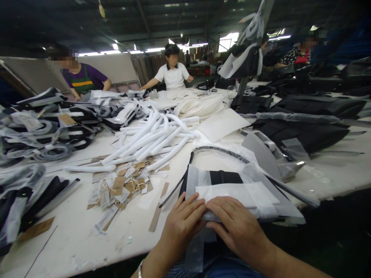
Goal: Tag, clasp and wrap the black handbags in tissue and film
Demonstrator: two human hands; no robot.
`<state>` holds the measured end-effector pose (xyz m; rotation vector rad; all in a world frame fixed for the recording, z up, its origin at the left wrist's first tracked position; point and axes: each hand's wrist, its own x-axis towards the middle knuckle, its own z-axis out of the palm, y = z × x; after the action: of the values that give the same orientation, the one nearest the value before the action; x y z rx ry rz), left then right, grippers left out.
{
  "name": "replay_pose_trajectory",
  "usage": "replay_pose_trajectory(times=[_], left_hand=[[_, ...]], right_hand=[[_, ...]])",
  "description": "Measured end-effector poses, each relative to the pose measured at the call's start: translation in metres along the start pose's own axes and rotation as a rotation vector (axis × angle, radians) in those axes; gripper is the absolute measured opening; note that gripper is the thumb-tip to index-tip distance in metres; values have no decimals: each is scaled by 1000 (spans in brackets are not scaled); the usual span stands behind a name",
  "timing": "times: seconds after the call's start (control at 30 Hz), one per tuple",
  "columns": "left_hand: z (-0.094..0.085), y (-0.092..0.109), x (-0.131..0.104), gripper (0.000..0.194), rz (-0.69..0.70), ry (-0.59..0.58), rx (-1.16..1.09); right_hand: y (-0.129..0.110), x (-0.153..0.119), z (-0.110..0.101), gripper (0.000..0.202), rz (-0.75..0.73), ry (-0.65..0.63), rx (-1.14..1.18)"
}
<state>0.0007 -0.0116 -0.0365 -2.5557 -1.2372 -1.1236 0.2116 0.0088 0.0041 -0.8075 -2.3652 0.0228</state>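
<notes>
A black bag (226,177) with white wrapping paper (237,195) over it lies at the table's near edge. Its handle (220,150), covered in clear film, arches up behind. My left hand (184,220) is closed on the near left edge of the wrapping, fingers together. Beside it, my right hand (237,222) is closed on the same near edge, thumb below and fingers on top. The fingertips of both hands almost meet. Below them a strip of thin paper (194,251) hangs toward my lap.
Hang tags (118,185) and white foam tubes (156,135) lie left of the bag. Wrapped black bags are piled at left (49,123) and right (301,127). A metal post (242,87) stands behind. Several people are across the table.
</notes>
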Motion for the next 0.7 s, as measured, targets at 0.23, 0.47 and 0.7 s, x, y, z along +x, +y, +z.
replay_pose_trajectory(times=[0.23, 0.47, 0.7], left_hand=[[-9, 10, 15, 25, 72, -44, 113], [-15, 7, 25, 28, 68, -212, 70], [-19, 3, 30, 34, 165, -218, 140]], right_hand=[[1, 4, 5, 25, -4, 5, -34], [3, -14, 2, 26, -130, 87, -28], [-19, -47, 30, 26, -434, 18, 112]])
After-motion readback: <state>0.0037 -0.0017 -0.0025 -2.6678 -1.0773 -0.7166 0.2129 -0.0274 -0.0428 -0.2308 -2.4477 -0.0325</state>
